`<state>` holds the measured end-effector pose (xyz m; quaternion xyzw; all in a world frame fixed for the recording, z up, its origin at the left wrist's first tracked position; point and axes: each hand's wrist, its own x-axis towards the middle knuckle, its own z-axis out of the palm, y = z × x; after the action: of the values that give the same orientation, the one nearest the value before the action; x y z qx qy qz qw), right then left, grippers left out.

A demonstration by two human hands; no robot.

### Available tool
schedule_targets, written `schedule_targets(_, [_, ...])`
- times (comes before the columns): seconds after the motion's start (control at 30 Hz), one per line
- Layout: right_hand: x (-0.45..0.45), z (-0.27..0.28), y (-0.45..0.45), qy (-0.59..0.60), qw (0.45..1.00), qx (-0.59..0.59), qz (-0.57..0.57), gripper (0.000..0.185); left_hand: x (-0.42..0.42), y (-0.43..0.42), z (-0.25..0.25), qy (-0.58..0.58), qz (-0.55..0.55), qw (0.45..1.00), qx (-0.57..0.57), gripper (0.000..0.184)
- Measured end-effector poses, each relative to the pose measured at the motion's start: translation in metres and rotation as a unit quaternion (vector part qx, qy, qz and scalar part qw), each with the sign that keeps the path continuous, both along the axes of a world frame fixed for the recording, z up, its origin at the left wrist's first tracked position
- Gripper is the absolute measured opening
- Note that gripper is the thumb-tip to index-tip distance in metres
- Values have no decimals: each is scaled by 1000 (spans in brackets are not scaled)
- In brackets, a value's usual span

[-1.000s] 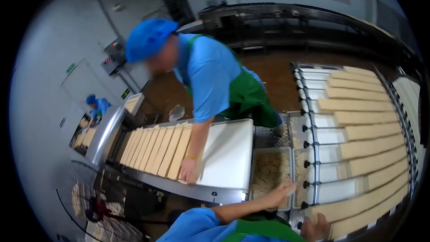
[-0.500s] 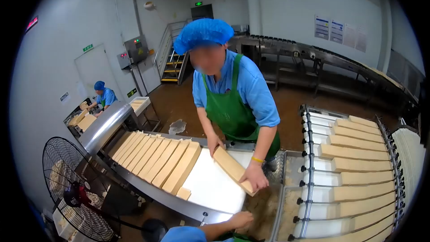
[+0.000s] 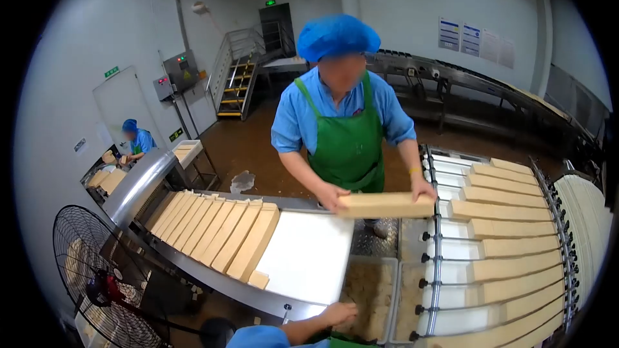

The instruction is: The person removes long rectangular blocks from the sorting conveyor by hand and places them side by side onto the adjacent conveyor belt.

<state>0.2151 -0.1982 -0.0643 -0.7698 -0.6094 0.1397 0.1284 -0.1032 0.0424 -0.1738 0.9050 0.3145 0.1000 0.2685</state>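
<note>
Your left hand is beside the white belt at its near right corner, fingers slightly bent; you cannot tell their grip. Your right hand is out of view. Beige blocks line the belt's left; a far co-worker holds another block.

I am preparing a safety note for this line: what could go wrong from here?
The long beige block, held by the co-worker between white belt and divided conveyor, might slip and drop. The small offcut at the belt's near edge could fall off. The wearer's left hand, near the belt's end, might be caught if that runs.
</note>
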Motion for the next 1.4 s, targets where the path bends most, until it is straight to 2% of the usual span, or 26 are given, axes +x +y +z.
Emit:
schedule_targets(0.03, [9, -29, -13, -96, 987, 96, 84, 61, 0, 0, 2, 14, 11, 999, -31, 11])
schedule_targets(0.07, [4, -20, -12, -96, 988, 92, 78, 61, -1, -6, 1, 14, 5, 999, -35, 11])
schedule_targets(0.1, [-10, 7, 8, 30, 998, 32, -39, 57, -1, -3, 2, -4, 6, 1000, -7, 11])
schedule_targets(0.13, [-18, 21, 18, 158, 975, -30, -153, 54, -2, -2, 2, -22, 8, 1000, 19, 11])
schedule_targets(0.17, [-12, 1, 9, 159, 974, -28, -160, 54, -2, -2, 1, -23, 9, 999, 21, 12])
schedule_targets(0.2, [-3, -35, -6, 60, 992, 76, -75, 51, -2, -3, -3, -22, 2, 1000, 21, 12])
schedule_targets(0.23, [-9, -32, -5, -41, 983, 179, 12, 49, -3, -3, -3, 0, 4, 1000, 22, 13])
schedule_targets(0.27, [-13, -29, -4, -42, 983, 181, 6, 49, -3, 0, -3, 21, 7, 1000, 23, 15])
schedule_targets(0.33, [-24, -12, 1, 122, 972, 137, -150, 43, -4, -3, 4, 25, 4, 1000, 13, 16])
schedule_targets(0.37, [-18, -21, -3, 122, 971, 136, -157, 43, -5, -4, 10, 30, 5, 1000, 2, 17])
schedule_targets(0.43, [-2, -56, -11, -27, 988, 153, -24, 40, -7, -2, 6, 24, 2, 1000, -1, 16])
schedule_targets(0.47, [-4, -51, -5, -28, 988, 144, -37, 40, -7, -3, 1, 17, 6, 1000, -4, 15])
schedule_targets(0.53, [-18, -28, -4, -61, 989, 130, -34, 37, -9, -2, -4, 81, 10, 997, -1, 16])
schedule_targets(0.57, [-25, -29, -14, -63, 989, 124, -57, 37, -10, -1, -2, 49, 7, 998, 32, 15])
schedule_targets(0.63, [-21, -30, 2, -94, 972, 215, -33, 38, -4, -1, 14, 75, 6, 997, 23, 15])
schedule_targets(0.67, [-18, -31, 7, -100, 967, 230, -40, 38, -4, -3, 14, 108, 29, 994, 4, 15])
schedule_targets(0.73, [-16, -36, 7, -80, 961, 256, -66, 37, 1, 5, 2, 106, 18, 993, 40, 21])
schedule_targets(0.77, [-14, -35, 5, -51, 970, 230, -61, 35, 0, 2, 0, 91, 22, 995, 32, 23])
schedule_targets(0.83, [-14, -34, 5, -68, 964, 253, -52, 34, 0, -5, 10, 85, 30, 996, 17, 28])
schedule_targets(1.1, [-20, -28, 2, -78, 958, 270, -61, 30, -1, -6, 16, 119, 23, 993, 5, 29])
schedule_targets(1.27, [-22, -26, 7, -116, 949, 287, -53, 32, -2, -6, 16, 103, 8, 994, 48, 31])
schedule_targets(1.4, [-18, -27, 3, -135, 953, 263, -59, 30, 2, -5, 18, 93, 18, 995, 27, 32])
